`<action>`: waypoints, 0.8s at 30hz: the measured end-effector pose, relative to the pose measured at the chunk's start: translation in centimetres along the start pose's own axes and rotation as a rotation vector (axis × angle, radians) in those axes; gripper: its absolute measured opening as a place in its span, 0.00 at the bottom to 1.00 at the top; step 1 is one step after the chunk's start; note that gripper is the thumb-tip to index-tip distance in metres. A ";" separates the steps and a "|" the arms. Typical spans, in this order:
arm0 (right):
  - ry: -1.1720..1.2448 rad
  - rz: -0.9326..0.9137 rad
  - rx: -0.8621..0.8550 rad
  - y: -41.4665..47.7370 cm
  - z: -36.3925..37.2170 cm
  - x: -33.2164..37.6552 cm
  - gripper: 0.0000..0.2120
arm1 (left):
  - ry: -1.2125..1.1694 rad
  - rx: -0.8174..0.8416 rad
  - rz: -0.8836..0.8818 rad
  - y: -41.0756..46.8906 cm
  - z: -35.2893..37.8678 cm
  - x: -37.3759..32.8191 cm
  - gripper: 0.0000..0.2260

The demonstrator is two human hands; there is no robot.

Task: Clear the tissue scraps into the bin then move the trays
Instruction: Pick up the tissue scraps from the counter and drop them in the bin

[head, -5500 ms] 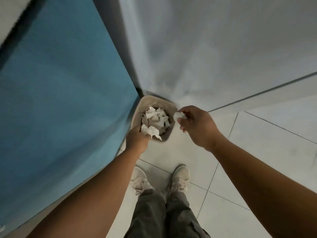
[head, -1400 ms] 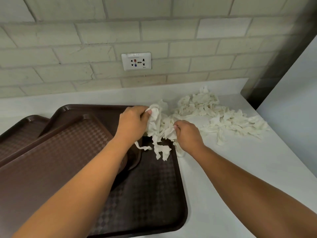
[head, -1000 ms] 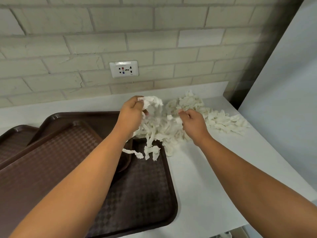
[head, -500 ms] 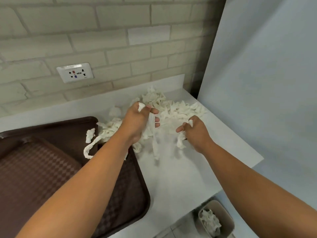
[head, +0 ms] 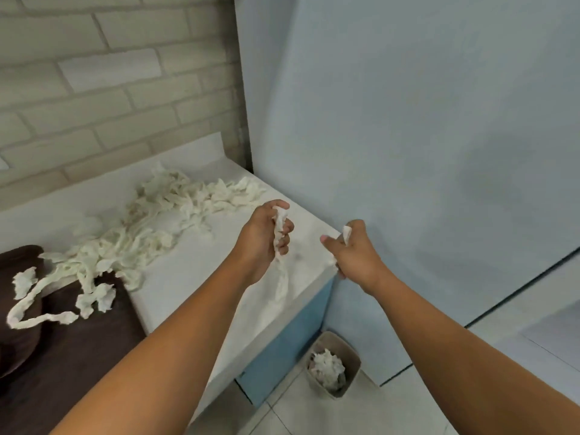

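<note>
Tissue scraps [head: 278, 229] sit clenched in your left hand [head: 262, 237] and right hand [head: 351, 252]; the bin [head: 351, 368] lies below, nearer your right

Scraps [head: 163, 221] on counter [head: 194, 277], trailing onto left tray [head: 78, 356]; bin [head: 351, 359] below right.

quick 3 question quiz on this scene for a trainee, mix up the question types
1. True or false: the left hand and the right hand each grip tissue scraps.
2. Fill the gap: the scrap pile on the white counter spills onto a brown ____.
3. Pick one: the bin stands A) on the counter, B) on the floor beside the blue cabinet, C) in a sink.

Key: 1 true; 2 tray; 3 B.
</note>
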State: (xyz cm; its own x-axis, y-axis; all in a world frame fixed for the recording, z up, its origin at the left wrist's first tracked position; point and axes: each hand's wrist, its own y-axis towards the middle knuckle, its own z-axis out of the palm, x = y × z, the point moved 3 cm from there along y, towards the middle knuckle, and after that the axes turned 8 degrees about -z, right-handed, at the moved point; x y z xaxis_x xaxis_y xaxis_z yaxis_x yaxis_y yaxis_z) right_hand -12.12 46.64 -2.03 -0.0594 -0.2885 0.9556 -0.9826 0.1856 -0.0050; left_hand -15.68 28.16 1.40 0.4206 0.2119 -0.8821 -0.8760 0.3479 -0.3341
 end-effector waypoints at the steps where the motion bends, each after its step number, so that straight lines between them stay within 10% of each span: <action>1: -0.015 0.013 0.035 -0.9 -1.7 -0.9 0.20 | 0.034 0.002 0.014 0.1 1.5 1.1 0.12; 7: -0.153 0.075 0.125 -5.2 -10.0 -8.0 0.12 | 0.509 -0.119 0.011 0.9 8.5 9.0 0.14; 24: 0.015 0.445 0.030 -8.2 -8.3 -32.9 0.09 | 0.786 -0.368 -0.086 9.8 3.9 37.6 0.05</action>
State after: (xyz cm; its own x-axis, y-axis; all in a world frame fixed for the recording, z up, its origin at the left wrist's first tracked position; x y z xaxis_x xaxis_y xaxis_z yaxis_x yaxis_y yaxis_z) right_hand -0.68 62.44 -31.02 -0.4755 -0.1725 0.8626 -0.8665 0.2611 -0.4254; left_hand -7.51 43.06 -33.76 0.3230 -0.5400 -0.7772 -0.9264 -0.0124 -0.3764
